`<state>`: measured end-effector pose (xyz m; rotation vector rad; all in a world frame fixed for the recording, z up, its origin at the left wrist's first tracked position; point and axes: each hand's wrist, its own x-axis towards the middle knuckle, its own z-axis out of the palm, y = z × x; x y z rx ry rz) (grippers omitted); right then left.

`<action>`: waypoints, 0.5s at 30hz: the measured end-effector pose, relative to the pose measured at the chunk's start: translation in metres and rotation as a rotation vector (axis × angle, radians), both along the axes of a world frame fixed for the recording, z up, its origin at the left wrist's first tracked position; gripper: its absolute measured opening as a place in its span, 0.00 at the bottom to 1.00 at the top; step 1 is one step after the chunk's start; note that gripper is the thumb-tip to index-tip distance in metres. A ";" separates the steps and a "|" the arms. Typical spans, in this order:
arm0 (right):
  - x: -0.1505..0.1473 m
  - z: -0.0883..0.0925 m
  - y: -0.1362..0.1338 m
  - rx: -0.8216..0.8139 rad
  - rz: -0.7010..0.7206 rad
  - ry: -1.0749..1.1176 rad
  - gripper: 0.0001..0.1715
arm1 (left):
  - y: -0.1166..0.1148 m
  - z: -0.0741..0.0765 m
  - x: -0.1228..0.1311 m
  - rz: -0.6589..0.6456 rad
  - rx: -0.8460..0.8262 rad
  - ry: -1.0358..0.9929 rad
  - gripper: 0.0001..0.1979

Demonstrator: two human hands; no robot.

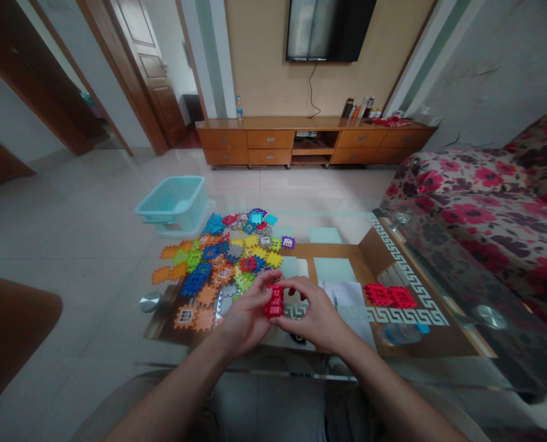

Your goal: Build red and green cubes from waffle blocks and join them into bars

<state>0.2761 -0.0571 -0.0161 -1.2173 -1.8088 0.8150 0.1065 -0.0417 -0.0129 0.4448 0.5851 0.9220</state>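
Note:
A small red assembly of plastic interlocking tiles [274, 301] is held over the near edge of a glass table [439, 270]. My left hand [247, 313] grips it from the left, fingers closed on it. My right hand [312, 310] grips it from the right, fingers closed too. A pile of several loose colourful tiles [222, 255] lies just beyond my left hand. Two joined flat red tiles [390, 296] lie on the glass to the right of my right hand.
A light blue plastic bin [174, 199] stands at the table's far left corner. A floral sofa [494, 202] runs along the right. A wooden TV cabinet [314, 140] lines the far wall. White papers [347, 294] and a bottle [399, 333] lie under the glass.

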 end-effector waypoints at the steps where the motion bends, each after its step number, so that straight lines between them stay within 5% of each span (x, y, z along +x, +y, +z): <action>1: 0.000 0.000 0.000 -0.007 0.002 0.001 0.28 | -0.001 0.000 0.000 -0.004 0.019 0.014 0.22; 8: -0.001 -0.001 -0.002 -0.004 0.050 0.040 0.30 | -0.002 0.002 -0.002 -0.012 0.090 0.075 0.31; 15: -0.003 0.005 -0.004 0.039 0.076 0.057 0.29 | -0.003 0.006 -0.004 -0.074 0.099 0.027 0.29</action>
